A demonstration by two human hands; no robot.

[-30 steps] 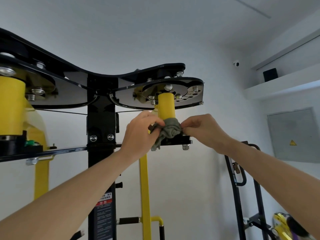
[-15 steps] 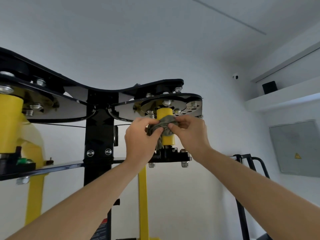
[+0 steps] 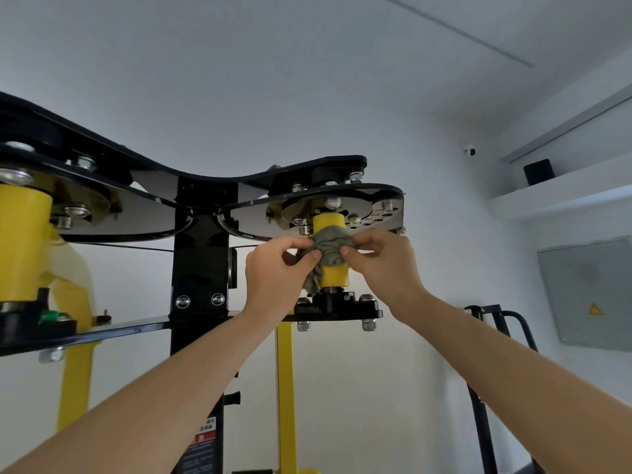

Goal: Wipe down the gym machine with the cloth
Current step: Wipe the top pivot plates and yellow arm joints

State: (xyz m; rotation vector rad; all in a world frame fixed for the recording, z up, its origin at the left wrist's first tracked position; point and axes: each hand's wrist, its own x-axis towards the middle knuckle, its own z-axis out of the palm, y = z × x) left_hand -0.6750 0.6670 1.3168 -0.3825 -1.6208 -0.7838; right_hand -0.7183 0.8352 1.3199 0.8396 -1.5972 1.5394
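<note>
The head camera looks up at a tall black and yellow metal gym machine. Near the top of it stands a short yellow round post. The post sits between a shiny round metal plate with holes above and a flat black plate with silver bolts below.

A crumpled grey-green cloth is wrapped round the front of the yellow post, about halfway up. One end of the cloth hangs down on the left side of the post.

The left hand pinches the left side of the cloth with its thumb and curled fingers. The right hand pinches the right side the same way. Both thumbs press on the cloth, close to each other. Both bare arms reach up from the bottom of the picture.

A bigger fat yellow post stands at the far left of the machine.

On the right wall a long white shelf holds one small black box. Below the shelf hangs a flat grey panel with a little yellow triangle sign. A tiny white camera sits high on the wall. A thin black metal rack stands behind the right arm.
</note>
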